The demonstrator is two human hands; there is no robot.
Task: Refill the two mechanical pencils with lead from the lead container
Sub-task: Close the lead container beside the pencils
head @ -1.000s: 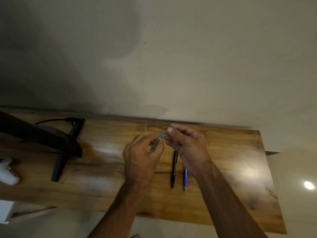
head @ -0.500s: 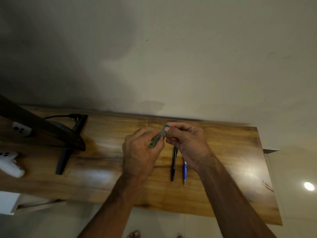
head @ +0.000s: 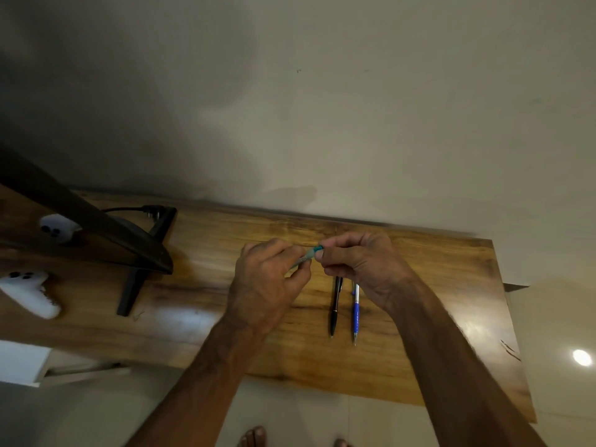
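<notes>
Hidden: lead container (head: pixel 309 254), lower end, inside left hand (head: pixel 264 285); black pencil (head: pixel 333 311) and blue pencil (head: pixel 355 312), tops, under right hand (head: pixel 364 262). Cropped: monitor (head: pixel 96 227), left edge of frame.

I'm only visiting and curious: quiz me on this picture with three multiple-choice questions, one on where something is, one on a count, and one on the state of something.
1. Where does the blue pencil lie relative to the black pencil?
A) to its right
B) to its left
C) crossed over it

2. How many pencils lie on the table?
A) one
B) two
C) four

3. What state is the lead container in?
A) lying flat on the table
B) held above the table by both hands
C) standing upright beside the pencils

Answers:
1 A: the blue pencil lies alongside the black one, on its right.
2 B: only the black and the blue one are there.
3 B: the left hand grips its body and the right hand pinches its teal end.
</notes>
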